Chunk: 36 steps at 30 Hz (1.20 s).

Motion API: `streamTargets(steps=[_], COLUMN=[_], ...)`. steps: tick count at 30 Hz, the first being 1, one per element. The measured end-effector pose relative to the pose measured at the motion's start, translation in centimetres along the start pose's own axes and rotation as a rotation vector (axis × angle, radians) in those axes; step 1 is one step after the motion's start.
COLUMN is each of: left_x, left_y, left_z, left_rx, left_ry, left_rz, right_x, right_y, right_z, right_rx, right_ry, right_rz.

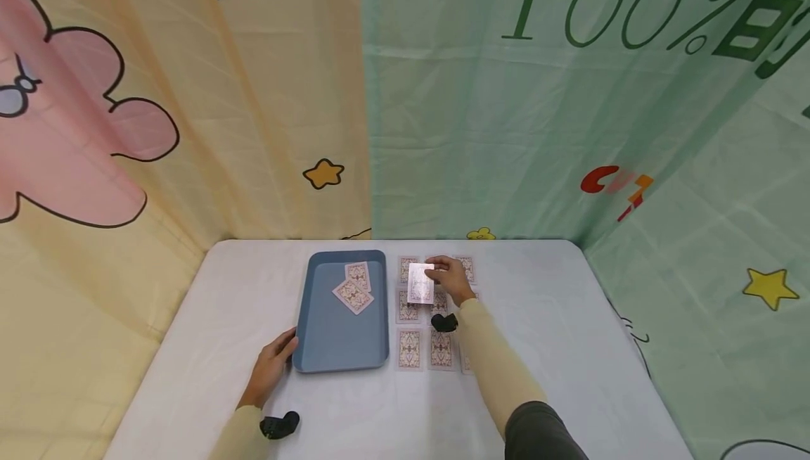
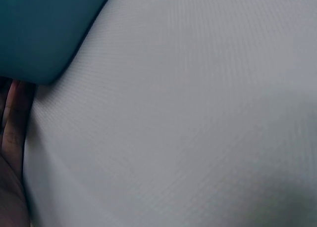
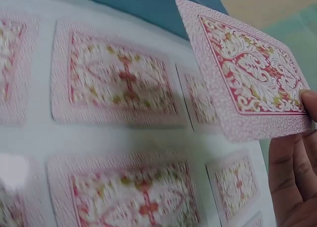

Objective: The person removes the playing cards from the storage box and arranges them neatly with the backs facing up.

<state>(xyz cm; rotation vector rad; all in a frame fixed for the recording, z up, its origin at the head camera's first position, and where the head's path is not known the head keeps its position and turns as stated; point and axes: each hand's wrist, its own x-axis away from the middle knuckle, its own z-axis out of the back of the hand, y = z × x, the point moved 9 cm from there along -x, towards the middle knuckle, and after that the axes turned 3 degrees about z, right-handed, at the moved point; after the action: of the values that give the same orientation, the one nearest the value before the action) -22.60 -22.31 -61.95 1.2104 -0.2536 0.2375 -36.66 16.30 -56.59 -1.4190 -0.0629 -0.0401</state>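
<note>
My right hand [image 1: 451,278] pinches one playing card [image 1: 420,283] by its edge and holds it lifted above a grid of face-down cards [image 1: 409,348] on the white table. The right wrist view shows that card [image 3: 245,78] raised with its red patterned back showing, my fingers [image 3: 294,172] at its corner, and several cards [image 3: 119,83] lying flat below. A blue tray [image 1: 329,333] left of the grid holds two cards [image 1: 353,294]. My left hand [image 1: 273,365] rests against the tray's near left corner [image 2: 39,39], fingers relaxed.
The table [image 1: 557,333] is covered in white cloth [image 2: 198,128] and enclosed by yellow and green printed curtains [image 1: 506,129] at the back and sides. Black wrist-mounted devices [image 1: 279,425] sit on both forearms.
</note>
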Motion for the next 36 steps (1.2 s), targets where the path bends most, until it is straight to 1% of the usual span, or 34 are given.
streamTargets(steps=[2,4,7,9,11,16,18,20,24,27,33,36], left_x=[0.0,0.0,0.1,0.1,0.1,0.0,0.0,-0.1,-0.1,-0.1,0.0,0.0], left_y=[0.0,0.2,0.3,0.4,0.4,0.4,0.3,0.2,0.1,0.1,0.2,0.2], left_z=[0.0,0.0,0.0,0.1,0.1,0.1,0.1,0.0,0.0,-0.1,0.0,0.0], left_rx=[0.001,-0.002,-0.01,-0.017,-0.019,-0.013,-0.015,-0.021,-0.021,-0.014,-0.013,-0.015], left_ry=[-0.001,-0.006,-0.008,-0.009,-0.007,-0.005,-0.003,0.003,0.006,0.002,0.003,0.006], left_rz=[-0.003,-0.008,-0.011,-0.011,-0.007,0.001,0.004,0.008,0.02,0.023,0.005,0.001], right_x=[-0.1,0.1,0.0,-0.2,-0.6,-0.6,-0.6,-0.6,-0.7,-0.9,-1.1,-1.2], right_y=[0.3,0.0,0.5,1.0,2.1,2.7,2.9,3.1,3.7,4.1,4.6,5.1], right_z=[1.2,2.2,4.0,5.1,6.3,8.8,9.7,10.5,12.2,13.5,15.5,16.1], right_rx=[-0.006,-0.027,-0.047,-0.062,-0.069,-0.065,-0.05,-0.04,-0.013,-0.012,0.017,0.026], right_ry=[0.015,0.024,0.054,0.086,0.124,0.217,0.241,0.255,0.279,0.305,0.334,0.341], right_rz=[-0.005,-0.025,-0.049,-0.067,-0.077,-0.108,-0.116,-0.119,-0.156,-0.185,-0.238,-0.269])
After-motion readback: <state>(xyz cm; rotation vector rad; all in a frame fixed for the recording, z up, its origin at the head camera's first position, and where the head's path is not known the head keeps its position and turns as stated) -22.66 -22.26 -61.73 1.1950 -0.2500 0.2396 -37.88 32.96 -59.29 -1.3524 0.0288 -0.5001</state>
